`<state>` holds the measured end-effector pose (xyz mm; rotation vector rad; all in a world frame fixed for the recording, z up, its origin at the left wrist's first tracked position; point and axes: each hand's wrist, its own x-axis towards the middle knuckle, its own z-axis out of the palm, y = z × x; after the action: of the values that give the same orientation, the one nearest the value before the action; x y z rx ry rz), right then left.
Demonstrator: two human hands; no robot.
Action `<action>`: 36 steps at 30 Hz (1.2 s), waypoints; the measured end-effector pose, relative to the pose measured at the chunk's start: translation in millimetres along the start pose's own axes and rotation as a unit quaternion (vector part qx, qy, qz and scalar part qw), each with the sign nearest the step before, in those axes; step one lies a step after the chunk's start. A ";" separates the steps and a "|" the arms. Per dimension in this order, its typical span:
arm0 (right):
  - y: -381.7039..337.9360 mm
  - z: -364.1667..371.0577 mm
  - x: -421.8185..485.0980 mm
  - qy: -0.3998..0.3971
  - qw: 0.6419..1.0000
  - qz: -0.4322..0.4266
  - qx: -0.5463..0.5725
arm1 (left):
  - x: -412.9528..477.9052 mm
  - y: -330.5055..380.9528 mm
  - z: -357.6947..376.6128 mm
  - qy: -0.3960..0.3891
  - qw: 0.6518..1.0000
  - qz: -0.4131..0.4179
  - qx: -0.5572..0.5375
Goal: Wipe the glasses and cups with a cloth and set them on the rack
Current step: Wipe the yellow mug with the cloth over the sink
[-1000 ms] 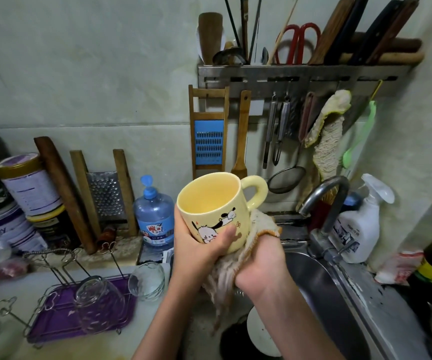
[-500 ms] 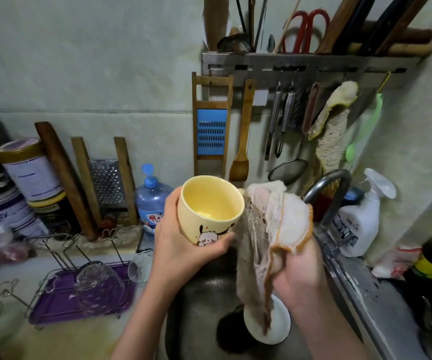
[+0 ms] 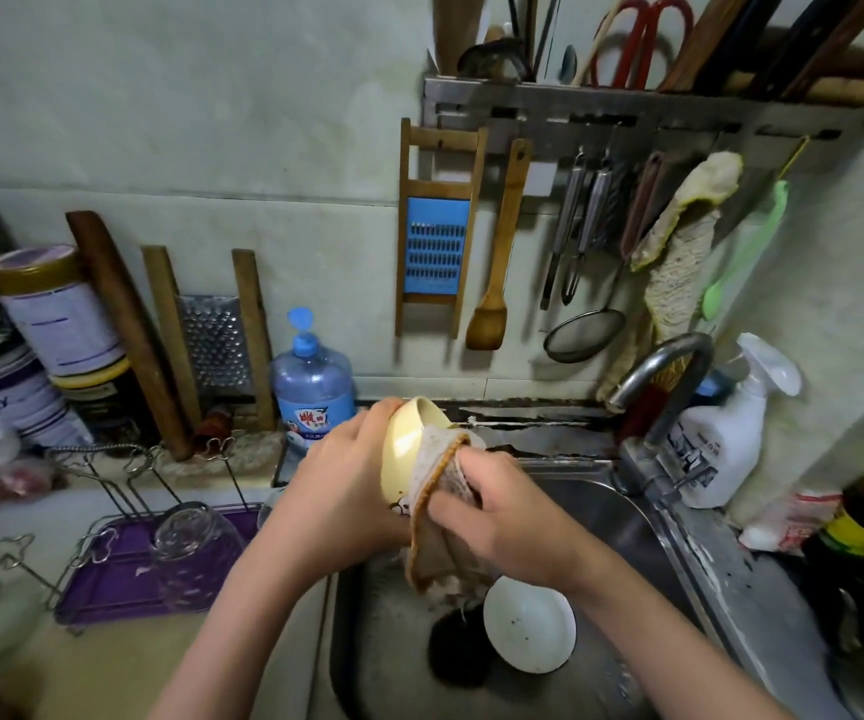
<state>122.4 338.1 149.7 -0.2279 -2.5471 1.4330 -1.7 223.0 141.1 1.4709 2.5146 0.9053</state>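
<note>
A yellow cartoon mug (image 3: 403, 452) is tipped on its side above the sink, its mouth turned to the right. My left hand (image 3: 339, 491) grips its body from the left. My right hand (image 3: 505, 517) holds a beige cloth (image 3: 437, 522) with an orange hem, pushed into the mug's mouth; the cloth's tail hangs down over the sink. The wire rack (image 3: 108, 543) with a purple tray sits on the counter to the left, with a clear glass (image 3: 193, 553) upside down on it.
A steel sink (image 3: 622, 522) holds a white bowl (image 3: 528, 623) and a dark drain. The faucet (image 3: 661, 387) and a spray bottle (image 3: 726, 433) stand at the right. A blue soap bottle (image 3: 313, 387), graters and tins line the back left. Utensils hang on the wall rail (image 3: 627, 109).
The mug has dropped lower and tipped from upright onto its side. My right hand has brought the raised cloth down and pushed it into the mug's mouth.
</note>
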 end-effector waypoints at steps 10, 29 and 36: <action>18.3 10.1 28.7 0.055 0.987 0.060 0.138 | 15.0 -42.6 2.5 -0.085 0.991 0.036 -0.098; 22.1 -22.8 51.2 0.076 0.931 0.070 0.350 | 36.2 -30.9 54.0 0.108 0.863 -0.037 -0.491; 29.6 -27.9 54.6 0.038 0.955 0.070 0.284 | 52.2 -33.2 61.4 0.069 0.702 -0.151 -0.693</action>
<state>77.8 389.3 144.2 -0.3594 -1.9793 2.0862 -32.8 281.2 84.1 0.4176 1.1601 2.0802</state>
